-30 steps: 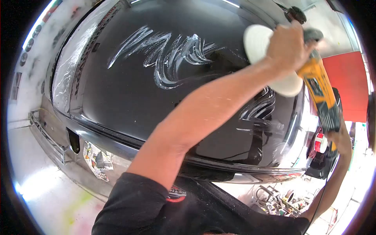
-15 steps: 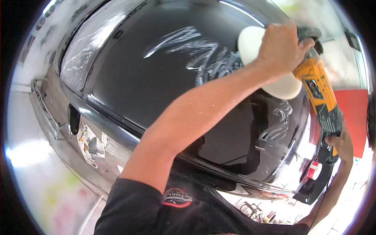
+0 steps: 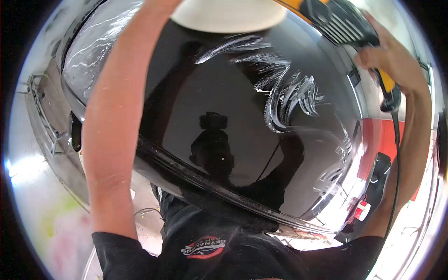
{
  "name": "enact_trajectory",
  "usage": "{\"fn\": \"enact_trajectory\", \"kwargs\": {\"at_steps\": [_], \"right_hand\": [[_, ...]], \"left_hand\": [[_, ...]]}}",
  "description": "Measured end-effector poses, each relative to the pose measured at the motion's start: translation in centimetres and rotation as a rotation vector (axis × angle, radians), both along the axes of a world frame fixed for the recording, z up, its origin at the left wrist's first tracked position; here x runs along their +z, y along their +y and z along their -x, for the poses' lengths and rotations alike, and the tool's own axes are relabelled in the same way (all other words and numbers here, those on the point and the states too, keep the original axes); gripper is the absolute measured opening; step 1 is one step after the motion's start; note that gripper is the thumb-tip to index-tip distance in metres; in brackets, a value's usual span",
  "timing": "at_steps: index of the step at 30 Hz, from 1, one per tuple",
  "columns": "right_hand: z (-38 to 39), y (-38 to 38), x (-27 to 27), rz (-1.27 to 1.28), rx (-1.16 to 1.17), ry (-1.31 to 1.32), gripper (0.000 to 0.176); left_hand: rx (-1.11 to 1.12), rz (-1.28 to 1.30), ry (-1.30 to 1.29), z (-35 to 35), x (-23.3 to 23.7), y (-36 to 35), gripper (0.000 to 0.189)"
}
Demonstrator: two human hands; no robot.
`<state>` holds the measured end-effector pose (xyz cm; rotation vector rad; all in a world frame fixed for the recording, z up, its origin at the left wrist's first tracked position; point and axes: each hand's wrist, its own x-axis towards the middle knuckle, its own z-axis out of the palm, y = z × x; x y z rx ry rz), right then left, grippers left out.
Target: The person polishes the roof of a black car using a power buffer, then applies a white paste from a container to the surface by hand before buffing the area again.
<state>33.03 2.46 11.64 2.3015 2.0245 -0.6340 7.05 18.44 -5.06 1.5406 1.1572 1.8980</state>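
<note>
My right hand [image 3: 389, 63] is wrapped round the rear grip of a yellow and black power polisher [image 3: 338, 21] at the top right. Its large white buffing pad [image 3: 228, 17] shows at the top edge, over the far part of a glossy black car panel [image 3: 186, 105]. White smears of paste [image 3: 284, 93] streak the panel between the pad and me. My left forearm [image 3: 114, 112] reaches up past the top edge, so the left hand is out of frame.
The polisher's black cord [image 3: 396, 135] hangs down along my right arm. A red and white container [image 3: 362, 211] stands beyond the panel's right edge. At the left, shiny clear sheeting [image 3: 100, 44] covers part of the car, and a metal frame [image 3: 44, 112] lies beyond.
The polisher and pad have moved from the right side to the far top of the panel. My left arm has swung left and its hand has left the view. My right hand has risen.
</note>
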Motion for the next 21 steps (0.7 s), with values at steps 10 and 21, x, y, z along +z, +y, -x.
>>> {"fn": "enact_trajectory", "kwargs": {"at_steps": [10, 21], "right_hand": [[3.4, 0.3, -0.4, 0.110, -0.114, 0.177, 0.051], [-13.2, -19.9, 2.0, -0.039, -0.416, 0.237, 0.101]], "left_hand": [[0.012, 0.111, -0.009, 1.4, 1.6, -4.1, 0.040], [-0.295, 0.207, 0.192, -15.3, 5.1, -15.4, 0.056]]}}
